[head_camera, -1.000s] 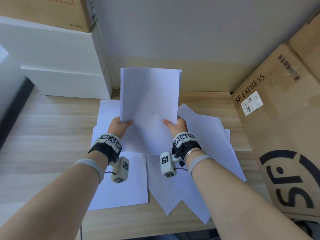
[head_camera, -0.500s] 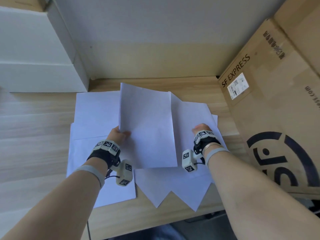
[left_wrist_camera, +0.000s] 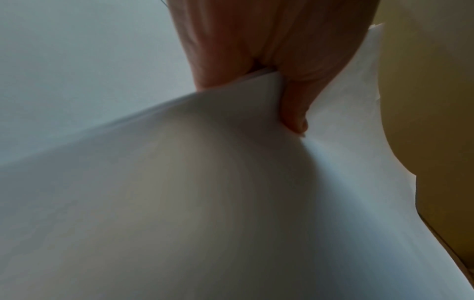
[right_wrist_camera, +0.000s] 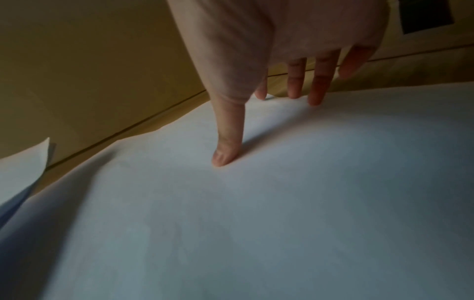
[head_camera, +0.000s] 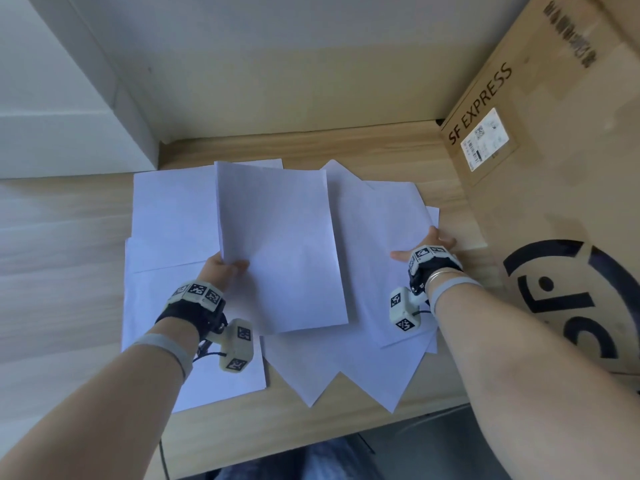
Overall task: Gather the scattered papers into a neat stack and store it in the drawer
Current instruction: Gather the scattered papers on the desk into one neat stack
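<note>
Several white sheets lie fanned over the wooden desk (head_camera: 62, 237). My left hand (head_camera: 225, 268) pinches the left edge of a thin gathered stack of paper (head_camera: 280, 251), thumb on top, and holds it over the loose sheets; the left wrist view shows the thumb (left_wrist_camera: 295, 113) pressing on that stack (left_wrist_camera: 205, 182). My right hand (head_camera: 427, 245) lies spread and flat on a loose sheet (head_camera: 381, 230) at the right, near its right edge. In the right wrist view the thumb (right_wrist_camera: 228, 142) and straight fingers (right_wrist_camera: 318, 89) press that sheet (right_wrist_camera: 256, 203). No drawer is in view.
A large SF EXPRESS cardboard box (head_camera: 554, 168) stands just right of my right hand. White boxes (head_camera: 52, 98) are stacked at the back left. The wall closes the far side. Bare desk lies to the left, and the desk's front edge (head_camera: 311, 441) is close.
My right hand let go of the stack and moved right onto a loose sheet. The left hand alone lowered the stack from upright to nearly flat over the desk.
</note>
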